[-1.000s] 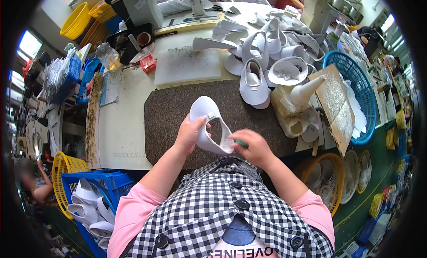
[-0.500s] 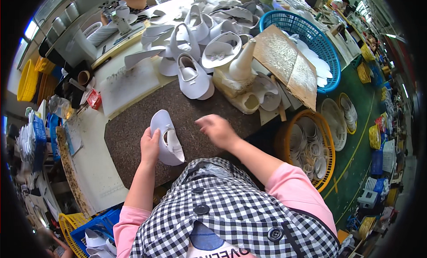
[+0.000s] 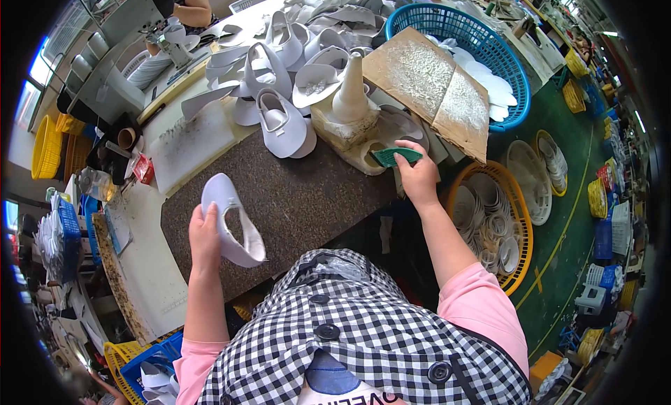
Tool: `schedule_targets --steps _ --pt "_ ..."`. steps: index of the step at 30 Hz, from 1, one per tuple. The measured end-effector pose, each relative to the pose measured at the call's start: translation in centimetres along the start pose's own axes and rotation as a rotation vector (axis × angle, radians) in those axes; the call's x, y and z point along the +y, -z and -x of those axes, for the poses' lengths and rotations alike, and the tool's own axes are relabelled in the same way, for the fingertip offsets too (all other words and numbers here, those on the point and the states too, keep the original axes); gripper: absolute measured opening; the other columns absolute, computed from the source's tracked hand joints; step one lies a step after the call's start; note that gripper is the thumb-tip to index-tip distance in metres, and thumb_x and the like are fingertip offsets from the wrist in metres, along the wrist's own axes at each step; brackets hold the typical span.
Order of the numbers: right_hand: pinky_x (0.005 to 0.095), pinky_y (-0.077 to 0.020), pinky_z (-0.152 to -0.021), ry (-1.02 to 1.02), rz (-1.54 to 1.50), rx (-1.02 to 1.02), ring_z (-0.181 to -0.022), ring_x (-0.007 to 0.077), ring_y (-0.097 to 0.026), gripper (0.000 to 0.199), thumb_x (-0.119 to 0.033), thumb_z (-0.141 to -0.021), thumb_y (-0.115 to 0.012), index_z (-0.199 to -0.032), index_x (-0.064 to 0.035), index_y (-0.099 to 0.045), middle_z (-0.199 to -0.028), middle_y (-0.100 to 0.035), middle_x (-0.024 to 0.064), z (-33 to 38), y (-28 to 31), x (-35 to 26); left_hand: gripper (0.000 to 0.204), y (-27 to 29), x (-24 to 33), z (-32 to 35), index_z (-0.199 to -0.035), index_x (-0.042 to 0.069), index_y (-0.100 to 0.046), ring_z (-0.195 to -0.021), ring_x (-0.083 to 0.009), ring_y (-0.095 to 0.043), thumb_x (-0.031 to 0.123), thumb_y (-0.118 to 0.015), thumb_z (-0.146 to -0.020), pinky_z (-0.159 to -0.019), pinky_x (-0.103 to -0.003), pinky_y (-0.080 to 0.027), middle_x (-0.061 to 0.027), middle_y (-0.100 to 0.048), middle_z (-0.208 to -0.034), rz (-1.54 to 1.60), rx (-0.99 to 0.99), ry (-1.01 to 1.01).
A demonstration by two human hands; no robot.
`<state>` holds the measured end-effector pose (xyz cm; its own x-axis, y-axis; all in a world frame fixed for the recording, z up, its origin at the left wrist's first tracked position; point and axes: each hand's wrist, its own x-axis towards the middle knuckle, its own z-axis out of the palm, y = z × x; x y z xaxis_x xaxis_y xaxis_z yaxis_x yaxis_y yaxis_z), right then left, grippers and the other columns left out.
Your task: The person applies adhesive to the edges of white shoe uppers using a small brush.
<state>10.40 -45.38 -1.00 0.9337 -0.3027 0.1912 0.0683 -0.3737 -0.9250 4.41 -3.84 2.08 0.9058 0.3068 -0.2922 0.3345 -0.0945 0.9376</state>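
My left hand [image 3: 204,230] grips a white shoe upper [image 3: 217,193] by its side, over the left part of a dark speckled board [image 3: 318,195]. The upper is tilted, with its opening facing right. In my right hand [image 3: 421,178] is a flat green scraper [image 3: 393,157], pinched between thumb and fingers. Its left end is at the round mouth of a pale, crusted container [image 3: 342,129] with a cone-shaped top; whether it touches is hard to tell. Beyond the board's far edge a white shoe [image 3: 297,139] stands beside the container.
White shoe uppers [image 3: 262,66] are heaped at the back. A powder-covered cardboard sheet [image 3: 419,66] leans over a blue basket [image 3: 521,90] of white pieces. An orange basket [image 3: 525,248] stands at right. Another person's arm [image 3: 194,10] shows at the far left back.
My right hand has moved right and away from me, and a green scraper now shows in it. My left hand has shifted left, turning the upper's opening wider into view.
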Motion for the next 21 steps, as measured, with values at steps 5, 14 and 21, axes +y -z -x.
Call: schedule_targets --steps 5,14,21 --pt "0.0329 -0.0496 -0.076 -0.032 0.088 -0.028 -0.083 0.025 -0.067 0.019 -0.009 -0.084 -0.066 -0.102 -0.0067 -0.066 -0.087 -0.069 0.0128 -1.1 -2.2 0.9 0.029 0.2 -1.6 -0.3 -0.105 0.001 -0.057 -0.077 -0.009 -0.053 0.028 -0.049 -0.1 -0.07 -0.026 -0.045 -0.0037 -0.06 -0.087 -0.119 0.108 -0.101" --pt "0.0306 -0.0576 -0.063 -0.55 -0.449 -0.19 -0.078 0.0189 -0.066 0.023 -0.004 -0.085 -0.059 -0.108 0.001 -0.057 -0.093 -0.064 0.0097 1.2 0.2 2.1 0.031 -2.4 -4.3 -1.2 -0.121 -0.001 -0.054 -0.092 -0.0134 -0.059 0.02 -0.05 -0.098 -0.085 -0.029 -0.046 -0.0062 -0.063 -0.105 0.281 -0.136 0.14" --pt "0.032 -0.0588 -0.074 -0.416 -0.716 -0.53 -0.086 0.0157 -0.063 0.019 -0.007 -0.091 -0.061 -0.11 -0.0052 -0.056 -0.098 -0.06 0.0061 5.8 -12.4 -4.7 0.029 -2.5 -6.3 -2.2 -0.122 0.001 -0.053 -0.093 -0.0147 -0.061 0.018 -0.048 -0.099 -0.084 -0.031 -0.049 -0.0068 -0.064 -0.106 0.427 -0.032 0.161"
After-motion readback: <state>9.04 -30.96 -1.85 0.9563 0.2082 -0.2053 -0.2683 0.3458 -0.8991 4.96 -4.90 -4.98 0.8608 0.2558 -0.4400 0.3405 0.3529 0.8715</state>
